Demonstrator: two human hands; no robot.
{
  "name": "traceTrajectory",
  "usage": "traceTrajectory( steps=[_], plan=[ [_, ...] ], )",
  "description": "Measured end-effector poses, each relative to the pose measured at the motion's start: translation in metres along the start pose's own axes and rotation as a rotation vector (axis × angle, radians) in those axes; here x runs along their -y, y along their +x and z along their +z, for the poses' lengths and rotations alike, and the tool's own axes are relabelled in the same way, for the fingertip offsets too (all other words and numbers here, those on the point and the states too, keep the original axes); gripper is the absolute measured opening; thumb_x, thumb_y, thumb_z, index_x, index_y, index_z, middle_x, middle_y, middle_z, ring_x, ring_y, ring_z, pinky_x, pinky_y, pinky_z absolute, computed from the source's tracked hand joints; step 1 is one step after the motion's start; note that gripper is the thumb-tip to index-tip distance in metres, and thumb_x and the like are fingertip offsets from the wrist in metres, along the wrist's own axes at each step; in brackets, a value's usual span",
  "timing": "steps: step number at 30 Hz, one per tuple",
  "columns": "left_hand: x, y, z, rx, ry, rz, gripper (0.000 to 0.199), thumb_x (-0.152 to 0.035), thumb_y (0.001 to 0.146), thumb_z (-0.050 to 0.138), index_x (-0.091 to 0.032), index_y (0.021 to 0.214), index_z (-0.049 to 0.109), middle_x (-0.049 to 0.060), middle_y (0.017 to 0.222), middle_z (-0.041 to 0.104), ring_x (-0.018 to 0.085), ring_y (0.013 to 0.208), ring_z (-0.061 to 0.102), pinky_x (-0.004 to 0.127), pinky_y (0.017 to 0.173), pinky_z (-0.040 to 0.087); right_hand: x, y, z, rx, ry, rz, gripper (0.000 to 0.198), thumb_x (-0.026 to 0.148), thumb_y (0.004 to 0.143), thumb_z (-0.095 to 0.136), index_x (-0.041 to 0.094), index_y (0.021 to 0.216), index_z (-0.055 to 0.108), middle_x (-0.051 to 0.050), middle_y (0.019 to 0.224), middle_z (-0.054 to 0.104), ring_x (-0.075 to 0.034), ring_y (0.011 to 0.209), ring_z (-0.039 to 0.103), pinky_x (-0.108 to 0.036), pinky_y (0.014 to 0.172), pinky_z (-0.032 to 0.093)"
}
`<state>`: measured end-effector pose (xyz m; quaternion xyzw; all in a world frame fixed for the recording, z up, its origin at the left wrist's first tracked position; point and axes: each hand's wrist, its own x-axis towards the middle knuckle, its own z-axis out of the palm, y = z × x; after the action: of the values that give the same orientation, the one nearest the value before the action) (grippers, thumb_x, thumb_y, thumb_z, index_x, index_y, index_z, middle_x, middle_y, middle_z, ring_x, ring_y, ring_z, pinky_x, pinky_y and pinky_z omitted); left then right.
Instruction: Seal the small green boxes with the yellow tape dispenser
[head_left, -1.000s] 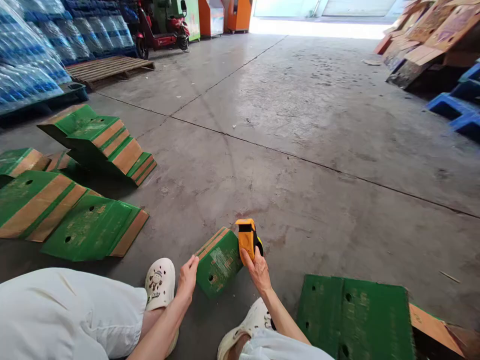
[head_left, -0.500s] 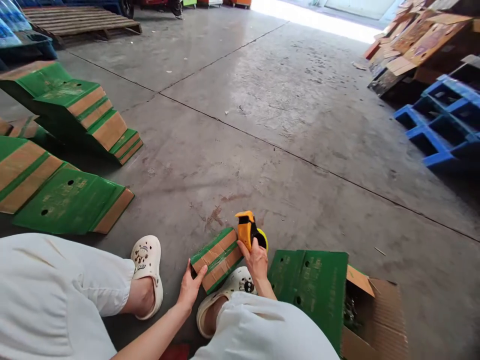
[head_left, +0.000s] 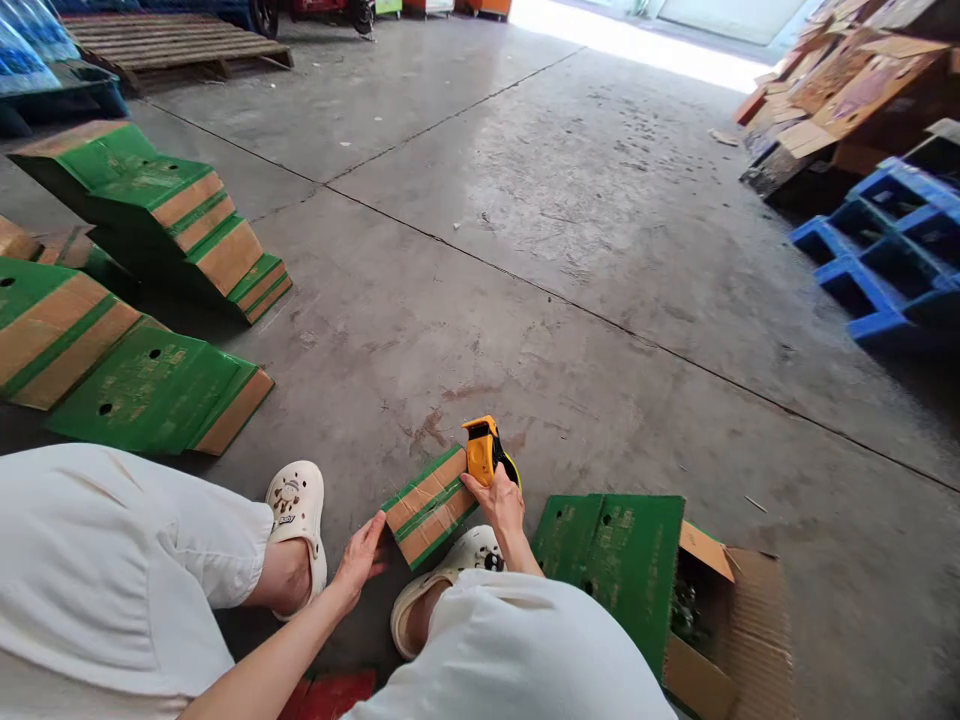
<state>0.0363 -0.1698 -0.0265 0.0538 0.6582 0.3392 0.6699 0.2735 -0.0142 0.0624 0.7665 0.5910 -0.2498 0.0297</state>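
Note:
A small green and brown cardboard box [head_left: 427, 508] stands between my feet, with clear tape across its top. At its left end is my left hand [head_left: 361, 558], fingers stretched out and somewhat blurred, the fingertips by the box's corner; whether they touch it I cannot tell. My right hand [head_left: 501, 508] is closed around an orange and black tape dispenser [head_left: 481, 450] with a yellow rim, held at the right end of the box. The dispenser's lower part is hidden by my fingers.
To my right lies a green carton [head_left: 615, 560] with open brown flaps [head_left: 761, 630] and dark contents. Green cartons [head_left: 157, 390] and a stepped stack [head_left: 180, 190] are on the left. Blue pallets [head_left: 885, 240] and flattened cardboard [head_left: 862, 100] stand right. Something red [head_left: 330, 695] lies below.
My left hand has loosened from the box's end and drawn slightly back to the left. The tape dispenser has shifted a little left and up against the box's right end.

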Motion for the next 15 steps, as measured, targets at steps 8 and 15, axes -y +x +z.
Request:
traceTrajectory(
  steps=[8, 15],
  plan=[
    [-0.026, 0.019, 0.019, 0.458, -0.442, -0.64, 0.119, -0.112, 0.065, 0.033, -0.021, 0.136, 0.061, 0.022, 0.131, 0.071, 0.045, 0.118, 0.067, 0.063, 0.096, 0.053, -0.026, -0.002, 0.009, -0.042, 0.249, -0.047, 0.048, 0.063, 0.087, 0.067, 0.023, 0.113, 0.064, -0.011, 0.108, 0.079, -0.032, 0.104, 0.075, -0.034, 0.077, 0.049],
    [-0.027, 0.021, 0.035, 0.55, -0.568, -0.671, 0.078, -0.087, 0.07, 0.057, -0.02, 0.11, 0.067, 0.018, 0.111, 0.077, 0.038, 0.102, 0.073, 0.048, 0.08, 0.056, -0.047, 0.004, 0.013, -0.07, 0.557, -0.026, 0.063, 0.077, 0.07, 0.068, 0.021, 0.098, 0.07, -0.01, 0.089, 0.08, -0.031, 0.084, 0.074, -0.037, 0.071, 0.052]
  ],
)
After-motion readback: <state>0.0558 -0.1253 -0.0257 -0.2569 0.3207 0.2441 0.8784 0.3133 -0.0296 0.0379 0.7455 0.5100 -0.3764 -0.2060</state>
